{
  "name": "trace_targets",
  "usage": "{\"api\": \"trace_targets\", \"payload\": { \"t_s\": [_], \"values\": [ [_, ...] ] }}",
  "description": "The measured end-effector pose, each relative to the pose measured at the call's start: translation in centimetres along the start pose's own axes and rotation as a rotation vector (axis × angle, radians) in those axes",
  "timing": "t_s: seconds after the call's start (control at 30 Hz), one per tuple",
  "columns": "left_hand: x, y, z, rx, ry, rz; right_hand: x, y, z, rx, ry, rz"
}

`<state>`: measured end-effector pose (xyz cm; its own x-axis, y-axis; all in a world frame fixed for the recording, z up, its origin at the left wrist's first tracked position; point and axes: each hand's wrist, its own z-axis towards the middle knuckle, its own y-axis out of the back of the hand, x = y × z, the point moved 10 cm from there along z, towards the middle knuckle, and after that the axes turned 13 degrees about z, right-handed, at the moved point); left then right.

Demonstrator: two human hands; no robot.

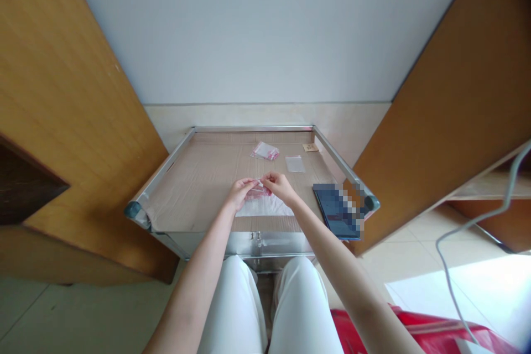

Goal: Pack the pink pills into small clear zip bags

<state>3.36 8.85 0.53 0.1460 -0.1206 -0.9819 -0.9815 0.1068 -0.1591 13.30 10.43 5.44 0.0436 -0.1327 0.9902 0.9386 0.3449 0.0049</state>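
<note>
1. White-trousered legs (238, 304) are set close under the brown-topped, silver metal-edged table (186, 188); contact can't be told. If they were lifted, the table could be jolted and light items shifted.
2. Dark, flat, rectangular tablet-like device (332, 210) is laid at the right front corner, beside the right forearm (326, 249). Could be nudged off by an outward swing.
3. Thin whitish sheet (269, 210), paper or film unclear, is spread below the hands near the front edge. Could be dragged by a wrist.
4. Bare left hand (240, 192) and bare right hand (277, 183) are brought nearly together, fingertips narrowed on the packet; exact grip too small to be read. Film could be torn by an uneven pull.
5. Pink-and-clear plastic packet (258, 191) is held front and centre, over the sheet. Could be dropped if its film is slick.
6. Loose pile of clear, pink-trimmed plastic bags (265, 150) is left beyond the hands. Could be scattered by a draught.
7. Single clear rectangular plastic bag (295, 164) is laid right of the pile. Could be creased by a stray palm.
8. Small brown printed card (310, 147) is set by the far right rim. Could be wedged there if pushed.
</note>
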Motion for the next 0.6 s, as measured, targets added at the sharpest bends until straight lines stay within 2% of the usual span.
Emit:
{"api": "trace_targets", "payload": {
  "t_s": [0.33,0.6],
  "values": [
    [0.14,0.02,0.02,0.005,-0.010,0.040,-0.42,-0.47,-0.03,0.055,-0.023,0.019],
    [0.11,0.32,0.04,-0.036,0.000,0.052,-0.55,-0.77,0.10,0.073,-0.009,-0.021]
  ]
}}
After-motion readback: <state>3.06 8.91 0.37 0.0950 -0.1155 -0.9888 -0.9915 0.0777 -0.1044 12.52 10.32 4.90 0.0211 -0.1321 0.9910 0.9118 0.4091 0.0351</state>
